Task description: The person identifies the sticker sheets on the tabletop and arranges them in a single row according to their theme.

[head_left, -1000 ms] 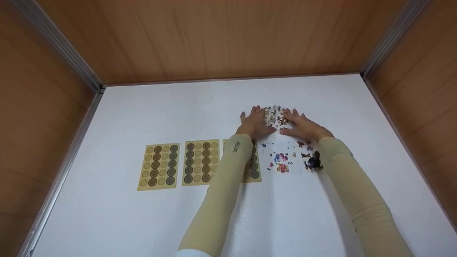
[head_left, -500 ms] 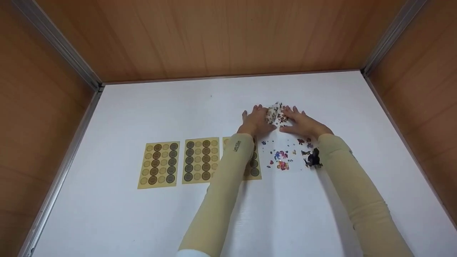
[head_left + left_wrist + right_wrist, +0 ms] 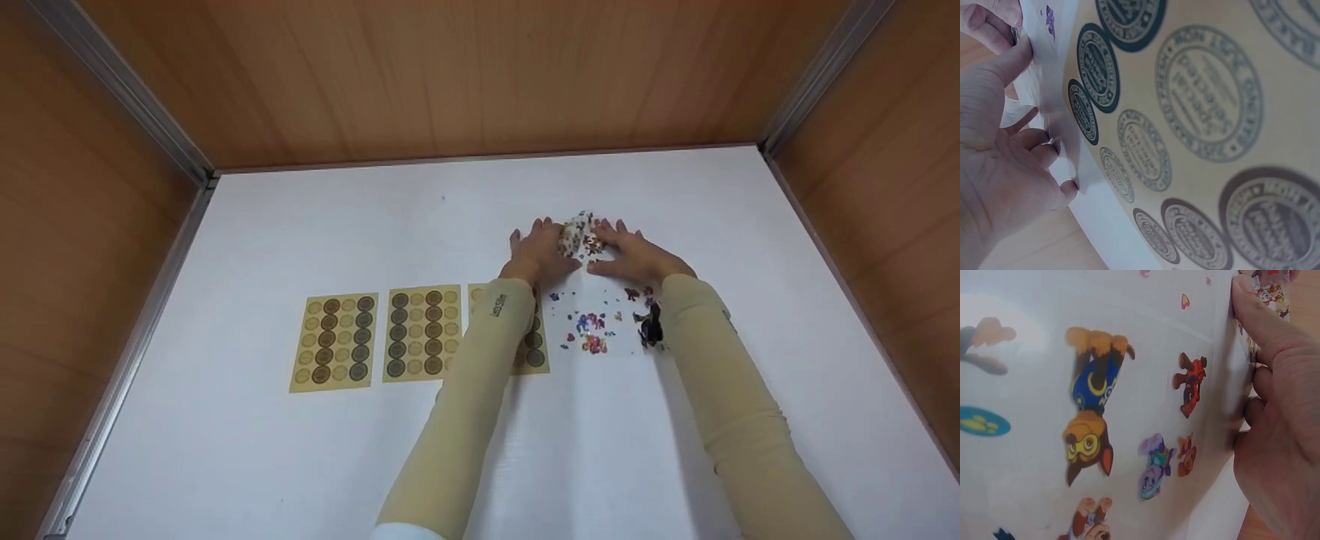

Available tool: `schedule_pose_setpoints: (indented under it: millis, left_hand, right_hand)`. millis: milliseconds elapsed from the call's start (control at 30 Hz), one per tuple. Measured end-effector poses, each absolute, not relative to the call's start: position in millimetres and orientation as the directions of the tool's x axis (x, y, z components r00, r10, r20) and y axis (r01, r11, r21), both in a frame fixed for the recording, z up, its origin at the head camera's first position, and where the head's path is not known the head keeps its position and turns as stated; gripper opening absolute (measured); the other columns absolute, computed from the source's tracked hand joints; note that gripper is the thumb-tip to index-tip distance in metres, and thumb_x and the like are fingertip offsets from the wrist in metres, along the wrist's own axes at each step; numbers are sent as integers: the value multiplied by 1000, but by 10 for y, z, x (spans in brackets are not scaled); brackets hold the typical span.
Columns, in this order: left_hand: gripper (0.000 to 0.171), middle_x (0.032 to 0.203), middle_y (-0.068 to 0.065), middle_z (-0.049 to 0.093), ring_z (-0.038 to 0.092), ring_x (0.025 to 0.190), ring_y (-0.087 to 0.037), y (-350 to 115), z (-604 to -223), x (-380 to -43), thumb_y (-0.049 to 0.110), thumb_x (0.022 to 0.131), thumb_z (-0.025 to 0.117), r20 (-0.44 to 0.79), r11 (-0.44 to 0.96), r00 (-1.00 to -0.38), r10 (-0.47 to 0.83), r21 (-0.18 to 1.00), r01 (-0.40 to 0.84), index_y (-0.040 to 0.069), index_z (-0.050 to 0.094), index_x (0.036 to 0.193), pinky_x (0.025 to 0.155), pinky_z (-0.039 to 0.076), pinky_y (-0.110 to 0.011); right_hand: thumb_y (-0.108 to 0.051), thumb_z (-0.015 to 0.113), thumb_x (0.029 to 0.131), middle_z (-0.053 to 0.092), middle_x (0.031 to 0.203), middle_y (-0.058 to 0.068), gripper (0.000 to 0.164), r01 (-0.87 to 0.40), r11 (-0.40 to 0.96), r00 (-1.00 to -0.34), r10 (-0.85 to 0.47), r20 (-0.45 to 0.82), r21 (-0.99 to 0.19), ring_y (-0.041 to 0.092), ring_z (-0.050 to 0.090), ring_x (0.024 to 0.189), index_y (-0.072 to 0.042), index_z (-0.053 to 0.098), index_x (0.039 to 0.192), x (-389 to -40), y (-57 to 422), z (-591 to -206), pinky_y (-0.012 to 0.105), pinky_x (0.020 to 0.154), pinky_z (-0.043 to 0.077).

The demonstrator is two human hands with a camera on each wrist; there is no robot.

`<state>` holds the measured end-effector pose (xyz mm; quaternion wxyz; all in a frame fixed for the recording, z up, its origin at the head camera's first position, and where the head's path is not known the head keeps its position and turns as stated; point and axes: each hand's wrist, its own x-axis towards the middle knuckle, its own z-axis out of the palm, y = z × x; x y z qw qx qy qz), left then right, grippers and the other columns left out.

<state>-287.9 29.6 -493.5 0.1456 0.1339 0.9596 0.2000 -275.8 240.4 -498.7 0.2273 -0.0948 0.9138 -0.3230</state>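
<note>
Between my two hands at the back right of the table is a clear sheet of small stickers (image 3: 574,236), bulging up in the middle. My left hand (image 3: 541,251) touches its left side, fingers spread and thumb pointing inward. From the right, my right hand (image 3: 639,255) lies against it the same way. The right wrist view shows my thumb along the edge of the clear sticker sheet (image 3: 1266,295), other fingertips down at the table. Clear film (image 3: 1015,111) shows between thumb and fingers in the left wrist view. Both hands partly hide the sheet.
Nearer me lies another clear sheet with cartoon puppy stickers (image 3: 592,322), partly under my right sleeve. Left of it are kraft-brown sheets of round stickers (image 3: 334,341), one partly covered by my left sleeve. Wooden panels (image 3: 480,82) wall the white table (image 3: 247,465).
The clear sheet between my hands has bulged up and narrowed slightly. My right forearm has shifted a little to the left; the hands stay in nearly the same place.
</note>
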Motion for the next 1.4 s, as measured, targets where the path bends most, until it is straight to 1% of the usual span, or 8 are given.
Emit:
schedule_pose_setpoints:
  millis: [333,533,633,767,867,1067,1267,1400]
  left_hand:
    - [72,157,-6,43,31,149,-23,324,-4922,-2793,42,95,71,-182,868,-935,304,457,193,14,40,154,124,12,-50]
    - [72,153,-7,48,41,143,-23,343,-4935,-2767,39,96,70,-155,874,-946,286,448,191,13,38,155,123,18,-47]
    - [72,150,-7,51,45,140,-23,350,-4920,-2763,37,96,72,-161,872,-948,276,457,176,13,38,154,122,24,-44]
    - [70,142,-7,57,53,132,-24,365,-4878,-2766,32,97,70,-184,844,-945,271,517,142,13,36,155,115,38,-39]
    - [67,139,-8,59,56,128,-23,381,-4840,-2778,30,99,67,-194,798,-938,286,591,121,12,35,156,109,44,-35]
    - [65,140,-11,60,58,126,-23,438,-4730,-2793,18,102,61,-166,663,-924,346,740,116,9,29,158,105,47,-33]
    - [77,139,-8,61,58,127,-20,501,-4649,-2804,5,98,63,-153,646,-932,329,756,104,13,21,162,105,47,-29]
    - [82,141,-8,59,63,114,-17,503,-4591,-2803,-1,95,64,-137,636,-940,314,765,101,15,19,163,87,55,-24]
  right_hand:
    - [-47,68,95,-4,169,3,92,-72,789,-888,-330,-322,-610,33,-14,153,-21,13,164,-2777,2390,-5032,60,120,-7]
    - [-50,69,94,-14,168,7,92,-53,802,-894,-303,-329,-595,45,-15,150,-25,14,164,-2771,2362,-5044,66,118,-2]
    - [-51,69,93,-14,168,8,93,-58,806,-895,-304,-327,-589,44,-15,150,-25,15,164,-2778,2353,-5054,65,119,-3]
    - [-49,70,94,-9,169,10,93,-82,800,-900,-316,-301,-595,35,-14,153,-21,16,164,-2773,2342,-5062,58,121,-7]
    - [-50,70,94,-9,169,9,93,-79,793,-901,-316,-297,-605,32,-15,153,-21,16,164,-2759,2350,-5076,56,121,-8]
    - [-48,69,95,-8,169,10,92,-76,780,-904,-317,-287,-621,36,-16,152,-21,15,164,-2753,2387,-5078,60,120,-9]
    - [-45,70,95,-8,168,17,91,-103,777,-910,-326,-257,-621,38,-16,152,-16,17,164,-2749,2391,-5060,59,120,-10]
    - [-54,66,95,-11,167,16,94,-72,745,-911,-320,-261,-663,35,-16,152,-20,14,164,-2767,2414,-5084,57,120,-12]
